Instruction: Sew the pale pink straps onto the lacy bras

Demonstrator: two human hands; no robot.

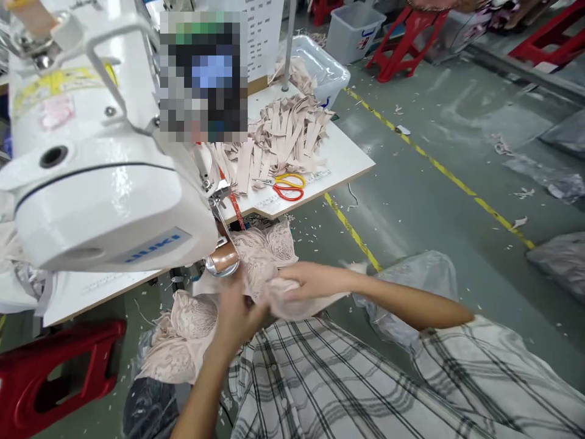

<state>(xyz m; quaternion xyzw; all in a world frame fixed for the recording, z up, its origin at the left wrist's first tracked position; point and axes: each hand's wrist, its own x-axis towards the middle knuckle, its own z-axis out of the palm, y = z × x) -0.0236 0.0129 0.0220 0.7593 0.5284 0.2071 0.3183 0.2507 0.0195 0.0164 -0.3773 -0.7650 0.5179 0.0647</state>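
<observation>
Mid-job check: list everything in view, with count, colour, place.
Sewing machine: one, white, left
Tabletop: at least one, white, centre
Scissors: one pair, red and yellow handles, on tabletop
Fabric strips: many, beige, on tabletop
Printed sheet: one, white, top
Plastic bins: at least two, translucent, top
Stools: at least three, red, lower left, upper right
Floor tape: two stretches, yellow, right
Plastic bags: several, mostly clear, floor
Lace pieces: several, beige, lower left
Lace garment: one or more, beige, centre
Plaid shirt: one, white and dark, bottom
Left hand: one, blurred, by lace garment
Right hand: one, holding lace garment
</observation>
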